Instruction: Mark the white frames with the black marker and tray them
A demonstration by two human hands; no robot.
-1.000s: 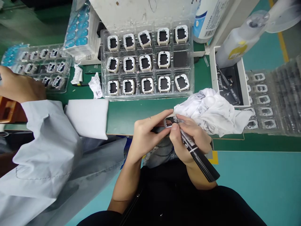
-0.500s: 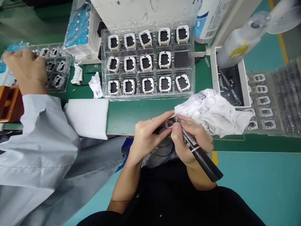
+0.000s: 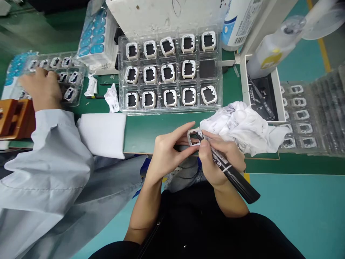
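Between its thumb and fingers, my left hand (image 3: 169, 151) grips a small white square frame (image 3: 190, 138) that looks like a watch case, its opening facing up. My right hand (image 3: 221, 158) is closed around a thick black marker pen (image 3: 238, 180), whose tip end reaches the frame's inner edge. The exact contact of the tip is too small to make out. Beyond my hands lies a clear plastic tray (image 3: 208, 69) with several white frames like this one; one pocket in its middle row, at the right, holds no frame.
A crumpled white cloth (image 3: 239, 126) lies right beside my right hand. Further right stand a white box (image 3: 281, 104), a spray bottle (image 3: 275, 50) and stacked trays (image 3: 304, 115). On the left are a white foam sheet (image 3: 104, 135) and a co-worker's hand (image 3: 44, 86) over another tray.
The frame has turned so its opening shows more, and the fingers of my left hand have shifted around it. The marker pen has swung slightly. The co-worker's hand has moved a little right.
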